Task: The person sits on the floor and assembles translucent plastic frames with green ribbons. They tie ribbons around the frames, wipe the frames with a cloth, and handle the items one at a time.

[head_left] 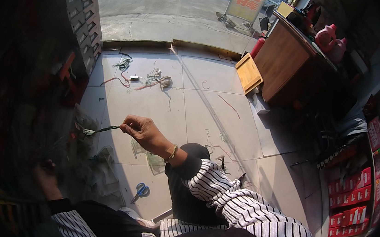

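My right hand [140, 128] is raised over the tiled floor, thumb and fingertips pinched together. They grip one end of a dark green strand bundle [108, 129], thread-like or stringy, which stretches left to a pale tangled clump [87, 132]. My left hand [48, 181] is low in the shade at the left, beside a heap of pale, see-through material [101, 167]. Its fingers are too dark to make out, and so is anything they may hold. Blue-handled scissors [141, 192] lie on the floor between my left arm and my dark-clothed knee [183, 178].
Thread scraps [124, 64] and a crumpled beige piece [165, 82] litter the floor [145, 104] ahead. Stacked grey boxes [82, 19] stand left. A wooden counter [282, 59], a leaning wooden board [249, 74] and shelves of red boxes [351, 195] line the right.
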Available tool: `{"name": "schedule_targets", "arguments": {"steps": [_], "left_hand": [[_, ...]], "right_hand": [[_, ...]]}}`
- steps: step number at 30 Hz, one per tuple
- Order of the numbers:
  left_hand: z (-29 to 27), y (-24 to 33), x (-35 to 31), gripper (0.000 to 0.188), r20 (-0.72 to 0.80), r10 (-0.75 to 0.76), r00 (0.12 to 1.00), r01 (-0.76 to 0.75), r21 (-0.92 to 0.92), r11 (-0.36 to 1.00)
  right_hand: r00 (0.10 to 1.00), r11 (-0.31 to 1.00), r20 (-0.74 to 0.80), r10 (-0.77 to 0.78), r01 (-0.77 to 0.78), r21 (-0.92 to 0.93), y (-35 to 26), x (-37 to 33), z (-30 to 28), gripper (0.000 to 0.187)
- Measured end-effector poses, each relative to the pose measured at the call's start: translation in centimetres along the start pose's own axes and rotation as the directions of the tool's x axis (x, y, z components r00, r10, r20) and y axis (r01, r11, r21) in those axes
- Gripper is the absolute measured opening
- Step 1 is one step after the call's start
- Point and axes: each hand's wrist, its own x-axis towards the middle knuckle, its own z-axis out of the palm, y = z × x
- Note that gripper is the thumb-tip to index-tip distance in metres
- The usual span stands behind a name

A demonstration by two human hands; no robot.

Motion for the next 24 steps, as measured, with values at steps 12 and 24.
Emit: {"name": "schedule_targets", "arguments": {"steps": [12,24], "left_hand": [[13.8,-2.4,-9.3,0.037,0.443,-0.291,0.848,0.016,0.527,0.850],[16.0,-5.2,-9.5,0.024,0.442,-0.099,0.892,0.272,-0.348,0.897]], "right_hand": [[0.994,0.996,-0.108,0.017,-0.007,0.086,-0.2,-0.5,1.5,0.023],[0.905,0.913,0.420,-0.066,0.225,-0.341,0.3,-2.9,3.7,0.016]]}}
